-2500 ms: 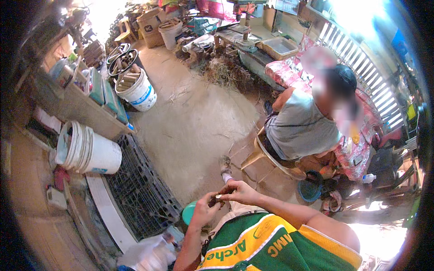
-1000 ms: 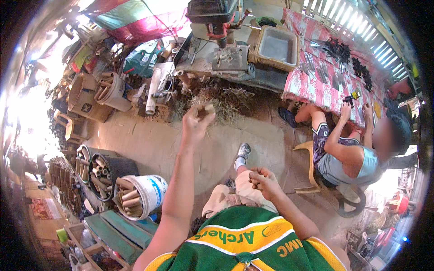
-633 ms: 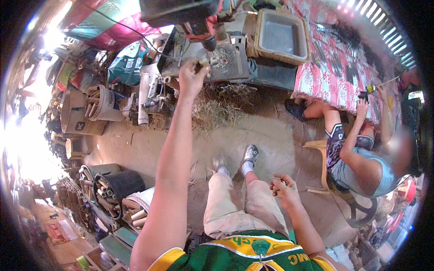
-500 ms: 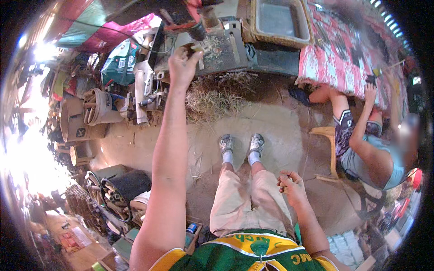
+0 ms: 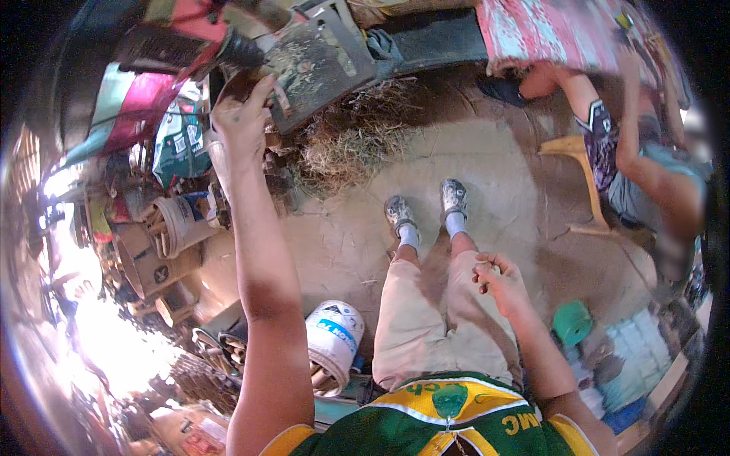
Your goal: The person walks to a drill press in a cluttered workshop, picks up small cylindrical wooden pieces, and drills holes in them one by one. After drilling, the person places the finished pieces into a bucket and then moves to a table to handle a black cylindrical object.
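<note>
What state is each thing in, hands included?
Left hand: outstretched at drill press table, grip unclear
Right hand: partly curled, contents unclear
Drill press table: littered with shavings
White bucket: holds tan cylindrical pieces
Straw: heaped loosely
Tan chair: occupied by co-worker

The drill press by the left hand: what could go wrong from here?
The left hand is close to the drill press; if the machine were running, which I can't tell, the hand could get hurt. Loose shavings on the metal plate might be knocked off. Dry straw heaped below could perhaps catch a stray spark.
</note>
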A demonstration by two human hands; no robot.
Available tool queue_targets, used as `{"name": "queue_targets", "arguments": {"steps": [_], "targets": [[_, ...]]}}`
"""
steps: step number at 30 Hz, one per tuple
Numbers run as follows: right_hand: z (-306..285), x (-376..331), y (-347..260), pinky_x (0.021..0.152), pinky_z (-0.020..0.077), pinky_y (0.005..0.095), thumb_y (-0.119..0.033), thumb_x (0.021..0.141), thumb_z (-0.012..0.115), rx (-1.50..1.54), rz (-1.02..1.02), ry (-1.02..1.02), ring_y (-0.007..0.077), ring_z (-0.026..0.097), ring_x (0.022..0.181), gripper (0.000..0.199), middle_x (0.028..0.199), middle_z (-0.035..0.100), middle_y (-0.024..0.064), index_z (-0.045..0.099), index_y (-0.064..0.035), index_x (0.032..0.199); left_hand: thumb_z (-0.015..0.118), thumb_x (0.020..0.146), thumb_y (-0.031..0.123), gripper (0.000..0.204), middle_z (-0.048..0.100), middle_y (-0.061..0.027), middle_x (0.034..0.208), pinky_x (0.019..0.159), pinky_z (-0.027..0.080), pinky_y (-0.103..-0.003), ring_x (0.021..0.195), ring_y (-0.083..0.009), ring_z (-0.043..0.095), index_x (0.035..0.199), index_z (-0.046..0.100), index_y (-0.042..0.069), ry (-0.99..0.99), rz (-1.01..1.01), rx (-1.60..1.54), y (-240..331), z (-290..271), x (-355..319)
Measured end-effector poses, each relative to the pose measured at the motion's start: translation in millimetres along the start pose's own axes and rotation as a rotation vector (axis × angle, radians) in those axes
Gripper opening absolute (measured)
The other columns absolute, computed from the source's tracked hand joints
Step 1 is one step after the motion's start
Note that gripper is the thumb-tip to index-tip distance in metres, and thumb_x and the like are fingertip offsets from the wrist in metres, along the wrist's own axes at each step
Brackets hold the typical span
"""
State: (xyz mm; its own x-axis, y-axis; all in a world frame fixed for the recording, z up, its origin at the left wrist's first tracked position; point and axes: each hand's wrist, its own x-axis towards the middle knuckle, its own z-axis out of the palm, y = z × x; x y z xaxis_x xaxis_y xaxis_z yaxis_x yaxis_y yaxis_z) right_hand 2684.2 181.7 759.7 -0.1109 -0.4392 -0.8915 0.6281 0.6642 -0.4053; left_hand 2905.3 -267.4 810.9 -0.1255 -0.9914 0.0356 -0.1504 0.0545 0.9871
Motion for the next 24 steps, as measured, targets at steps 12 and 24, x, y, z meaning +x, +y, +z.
{"name": "queue_targets", "arguments": {"steps": [12, 24], "targets": [[8, 15, -3, 0.058, 0.0464, 0.0255, -0.015, 0.091, 0.068, -0.125, -0.065, -0.046, 0.0083, 0.061, 0.073, 0.016, 0.083, 0.066, 0.0018, 0.067, -0.0026, 0.1, 0.078, 0.085, 0.011, 0.03, 0.072, -0.0065, 0.092, 0.055, 0.052, -0.023, 0.068, -0.0105, 0.064, 0.111, 0.068, -0.002, -0.062, 0.022, 0.144, 10, -4, -1], [74, 95, -193, 0.075, 0.051, 0.0286, -0.012, 0.091, 0.066, -0.623, -0.735, -0.181, 0.0111, 0.061, 0.082, 0.029, 0.094, 0.069, 0.0039, 0.065, 0.0021, 0.117, 0.067, 0.094, 0.029, 0.026, 0.061, -0.0061, 0.082, 0.055, 0.05, -0.03, 0.063, -0.0171, 0.061, 0.095, 0.059, 0.004, 0.188, -0.601, -0.751, -25, -51, -67]]}}
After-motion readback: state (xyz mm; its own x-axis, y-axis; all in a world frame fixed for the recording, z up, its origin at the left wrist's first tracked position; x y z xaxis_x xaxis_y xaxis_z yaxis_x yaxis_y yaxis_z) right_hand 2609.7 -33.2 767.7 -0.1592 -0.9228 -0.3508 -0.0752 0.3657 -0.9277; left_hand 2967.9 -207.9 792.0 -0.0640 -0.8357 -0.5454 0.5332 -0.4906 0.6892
